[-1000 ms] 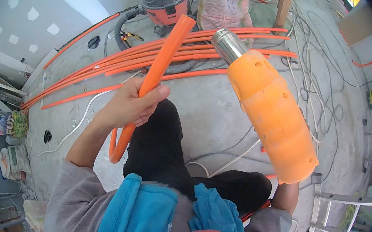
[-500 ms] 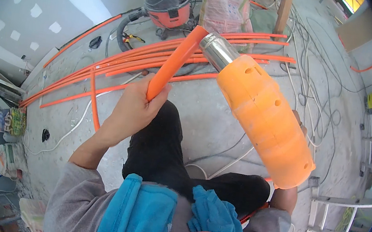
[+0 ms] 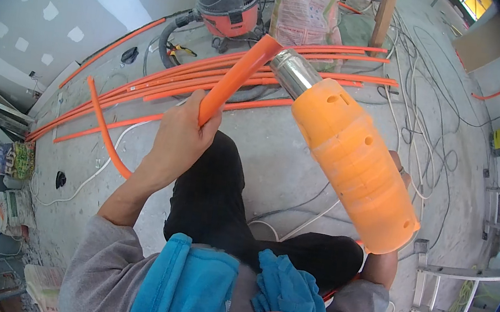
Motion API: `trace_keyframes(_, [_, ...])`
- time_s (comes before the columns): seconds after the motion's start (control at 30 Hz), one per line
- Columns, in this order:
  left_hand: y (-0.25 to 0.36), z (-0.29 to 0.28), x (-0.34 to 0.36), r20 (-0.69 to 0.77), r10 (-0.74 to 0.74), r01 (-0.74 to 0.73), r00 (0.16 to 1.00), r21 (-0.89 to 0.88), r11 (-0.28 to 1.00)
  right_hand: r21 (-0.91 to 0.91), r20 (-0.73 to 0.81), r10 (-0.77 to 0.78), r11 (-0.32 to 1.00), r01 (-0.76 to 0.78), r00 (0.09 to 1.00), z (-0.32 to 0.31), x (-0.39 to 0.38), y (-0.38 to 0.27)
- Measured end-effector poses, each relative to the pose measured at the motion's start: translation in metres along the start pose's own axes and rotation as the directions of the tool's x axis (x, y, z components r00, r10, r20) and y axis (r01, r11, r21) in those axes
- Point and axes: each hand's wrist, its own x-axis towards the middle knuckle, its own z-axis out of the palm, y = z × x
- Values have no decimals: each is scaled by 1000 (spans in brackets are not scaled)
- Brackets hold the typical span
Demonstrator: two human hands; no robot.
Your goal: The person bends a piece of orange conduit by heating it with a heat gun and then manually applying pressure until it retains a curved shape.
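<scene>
My left hand (image 3: 180, 134) grips an orange plastic conduit (image 3: 235, 75) whose upper end meets, or nearly meets, the metal nozzle (image 3: 293, 70) of an orange heat gun (image 3: 356, 167). The conduit seems bent, with a curved length (image 3: 107, 134) reaching out left of my forearm. My right hand (image 3: 402, 170) holds the heat gun from behind, mostly hidden by its body; a few fingers show at its right side. I sit with my black-trousered legs (image 3: 207, 194) bent, and blue cloths (image 3: 189, 280) lie across my front.
Several long orange conduits (image 3: 178, 77) lie across the concrete floor before me, with pliers (image 3: 178, 54), a wet-dry vacuum (image 3: 228, 8) and a sack (image 3: 304, 8) behind. Loose cables (image 3: 421, 128) run at the right, beside an aluminium ladder (image 3: 462, 272). Bags (image 3: 12, 210) sit at the left.
My left hand has turned, tipping the conduit toward the nozzle, which moved slightly left and down. The conduit's bent lower length has swung out to the left.
</scene>
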Motion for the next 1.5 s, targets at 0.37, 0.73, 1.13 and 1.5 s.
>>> trace_keyframes(0.37, [-27,6,-3,-56,-10,15,998,95,995,99,-13,-28,995,29,1000,24,10,-6])
trace_keyframes(0.73, [-186,13,-15,-222,-190,241,956,235,942,701,627,261,221,-678,734,124,-25,54])
trace_keyframes(1.13, [-304,66,-55,-117,-548,559,829,239,794,524,847,246,-232,-820,471,230,-20,36])
trace_keyframes(1.5, [-355,98,-61,-2,-602,589,798,209,780,487,850,352,-238,-840,393,316,-26,19])
